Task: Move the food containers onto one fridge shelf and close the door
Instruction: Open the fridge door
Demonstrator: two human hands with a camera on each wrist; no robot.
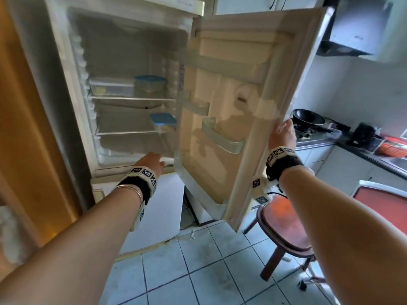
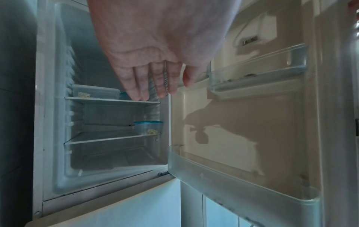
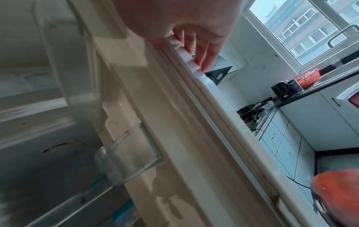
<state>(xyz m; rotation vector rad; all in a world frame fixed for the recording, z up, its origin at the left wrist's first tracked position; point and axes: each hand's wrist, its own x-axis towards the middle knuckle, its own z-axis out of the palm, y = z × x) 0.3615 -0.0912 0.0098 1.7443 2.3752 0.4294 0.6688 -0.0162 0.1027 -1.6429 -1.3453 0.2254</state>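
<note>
A: Fridge [image 1: 66, 84] stands on the left with its door [image 1: 242, 84] swung wide. What is inside?

B: Upper shelf [image 1: 132, 98] carries a long clear box [image 1: 111, 86] on the left and a blue-lidded tub [image 1: 150, 83] just beside it on the right. The lower shelf [image 1: 130, 132] has one more blue-lidded tub [image 1: 163, 122] at its right end, near the door hinge side.

A: And the left hand [image 1: 152, 161]?

B: It is held out below the lower shelf, in front of the fridge opening, fingers [image 2: 155, 79] straight and loose, holding nothing.

A: Further right?

B: The right hand [image 1: 283, 134] grips the outer edge of the door, fingers [image 3: 202, 50] curled round behind it. Clear racks [image 1: 222, 137] line the inside of the door.

A: Beyond the door?

B: A round red stool [image 1: 284, 221] stands on the tiled floor [image 1: 198, 271], and a worktop [image 1: 363, 155] along the right wall carries a black pan [image 1: 308, 117] on the hob and a red basket [image 1: 394, 147].
</note>
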